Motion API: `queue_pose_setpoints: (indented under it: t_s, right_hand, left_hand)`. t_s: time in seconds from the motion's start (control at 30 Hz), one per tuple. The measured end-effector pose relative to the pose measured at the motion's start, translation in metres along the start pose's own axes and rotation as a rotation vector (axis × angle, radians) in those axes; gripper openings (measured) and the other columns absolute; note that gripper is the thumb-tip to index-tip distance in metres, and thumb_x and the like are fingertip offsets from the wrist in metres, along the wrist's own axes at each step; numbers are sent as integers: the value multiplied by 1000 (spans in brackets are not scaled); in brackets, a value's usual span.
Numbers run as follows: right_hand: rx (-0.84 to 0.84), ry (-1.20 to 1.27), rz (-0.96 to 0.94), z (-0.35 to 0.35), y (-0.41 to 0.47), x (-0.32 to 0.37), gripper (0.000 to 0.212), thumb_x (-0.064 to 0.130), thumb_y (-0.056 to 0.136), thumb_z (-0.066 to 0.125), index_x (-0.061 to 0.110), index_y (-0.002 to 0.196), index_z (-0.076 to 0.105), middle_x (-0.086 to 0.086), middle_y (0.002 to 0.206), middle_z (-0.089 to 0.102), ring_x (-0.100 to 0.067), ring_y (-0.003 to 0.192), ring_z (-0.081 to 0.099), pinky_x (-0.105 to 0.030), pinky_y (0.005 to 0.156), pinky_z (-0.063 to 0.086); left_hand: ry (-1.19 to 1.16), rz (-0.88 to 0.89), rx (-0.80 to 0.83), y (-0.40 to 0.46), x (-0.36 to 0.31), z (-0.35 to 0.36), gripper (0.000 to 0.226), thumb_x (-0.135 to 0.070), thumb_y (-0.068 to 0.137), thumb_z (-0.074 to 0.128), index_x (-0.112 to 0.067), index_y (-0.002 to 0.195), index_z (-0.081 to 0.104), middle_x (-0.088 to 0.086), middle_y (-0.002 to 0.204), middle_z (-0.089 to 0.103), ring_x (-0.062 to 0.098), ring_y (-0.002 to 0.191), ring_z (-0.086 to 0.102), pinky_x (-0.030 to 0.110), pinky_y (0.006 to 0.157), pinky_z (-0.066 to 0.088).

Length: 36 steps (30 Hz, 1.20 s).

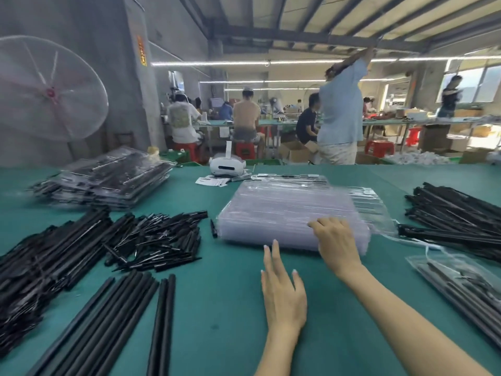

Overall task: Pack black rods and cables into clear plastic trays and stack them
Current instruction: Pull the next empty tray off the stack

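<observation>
A stack of empty clear plastic trays (pixel 282 210) lies in the middle of the green table (pixel 222 308). My right hand (pixel 336 240) rests on the stack's near right corner, fingers curled over the top tray's edge. My left hand (pixel 282 291) hovers flat and empty just in front of the stack. Long black rods (pixel 113 321) lie at the near left, beside a pile of short black pieces (pixel 160 237). A bundle of black cables (pixel 29 275) fills the far left. More black rods (pixel 458 215) are heaped at the right.
Filled trays (pixel 108 180) are stacked at the back left. A packed tray (pixel 461 283) lies at the near right. A white headset (pixel 227 164) sits at the table's far edge. A large fan (pixel 48 90) stands at the left; several people work behind.
</observation>
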State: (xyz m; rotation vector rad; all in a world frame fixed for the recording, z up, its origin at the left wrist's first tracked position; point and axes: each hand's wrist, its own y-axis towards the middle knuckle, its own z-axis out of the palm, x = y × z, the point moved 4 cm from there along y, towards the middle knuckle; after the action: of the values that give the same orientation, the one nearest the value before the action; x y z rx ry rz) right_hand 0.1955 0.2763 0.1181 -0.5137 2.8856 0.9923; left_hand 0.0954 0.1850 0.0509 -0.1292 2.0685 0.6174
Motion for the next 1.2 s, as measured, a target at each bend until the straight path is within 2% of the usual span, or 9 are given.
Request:
queue_pose_setpoints:
  t_s: [0.13, 0.23, 0.4, 0.5, 0.6, 0.83, 0.93, 1.13, 1.2]
  right_hand:
    - [200, -67, 57, -8, 15, -7, 41, 5, 89, 54, 24, 125, 51, 0, 131, 49, -22, 116, 50, -34, 88, 35]
    - [256, 19, 189, -11, 7, -10, 41, -3, 86, 49, 22, 117, 59, 3, 118, 62, -20, 106, 59, -29, 81, 36]
    - [-154, 111, 61, -26, -26, -12, 39, -20, 59, 67, 7, 87, 70, -10, 88, 71, -29, 63, 65, -36, 66, 41]
    - [-4, 1, 96, -20, -31, -24, 40, 6, 73, 72, 17, 111, 63, -7, 125, 59, -26, 104, 61, -41, 81, 43]
    - [404, -43, 238, -6, -26, -43, 28, 26, 95, 47, 26, 122, 56, 1, 143, 38, -19, 132, 34, -42, 106, 26]
    - [-243, 210, 82, -50, -59, -21, 31, -18, 51, 75, 6, 70, 69, -7, 76, 64, -30, 69, 63, -37, 69, 31]
    - [-212, 313, -1, -54, -103, -3, 31, -9, 47, 85, 13, 59, 66, 3, 70, 63, -22, 61, 62, -34, 64, 38]
    - [-112, 499, -23, -53, -180, -11, 36, 1, 34, 92, 21, 53, 69, 14, 68, 65, -1, 67, 55, -22, 58, 43]
    - [-98, 618, 44, -68, -195, -20, 24, 15, 49, 90, 26, 52, 69, 21, 70, 64, 2, 62, 59, -18, 52, 48]
  left_hand:
    - [-64, -64, 114, -15, 4, 1, 68, -17, 98, 39, -33, 149, -3, -7, 159, -3, 10, 145, 12, 24, 114, 18]
    - [-49, -53, 169, -24, 3, -5, 69, -18, 98, 39, -35, 149, -3, -12, 158, -5, 6, 145, 10, 22, 111, 19]
    - [-170, -61, 46, -33, -1, -27, 64, -12, 99, 38, -33, 147, 1, -8, 158, 1, 6, 145, 7, 9, 107, 7]
    - [-163, -86, 44, -38, 0, -27, 63, -10, 99, 38, -28, 149, 3, -2, 157, 7, 10, 145, 11, 10, 106, 9]
    - [-153, -85, 72, -46, 3, -26, 63, -10, 99, 38, -26, 150, 5, -3, 156, 10, 10, 143, 17, 10, 105, 12]
    - [-104, 23, -78, -51, -7, -39, 63, -9, 97, 44, -30, 144, 7, -3, 158, 3, 11, 146, 10, 15, 113, 6]
    - [154, 272, -201, -54, -20, -45, 59, -5, 91, 51, -22, 144, 31, 1, 156, 23, 15, 144, 16, 34, 118, 4]
    - [500, 575, 96, -68, -39, -39, 49, -28, 83, 42, -26, 129, 59, -1, 141, 50, 18, 136, 35, 44, 108, 21]
    - [597, 602, 159, -76, -41, -40, 47, -34, 81, 42, -27, 122, 65, 0, 134, 58, 18, 131, 46, 47, 109, 17]
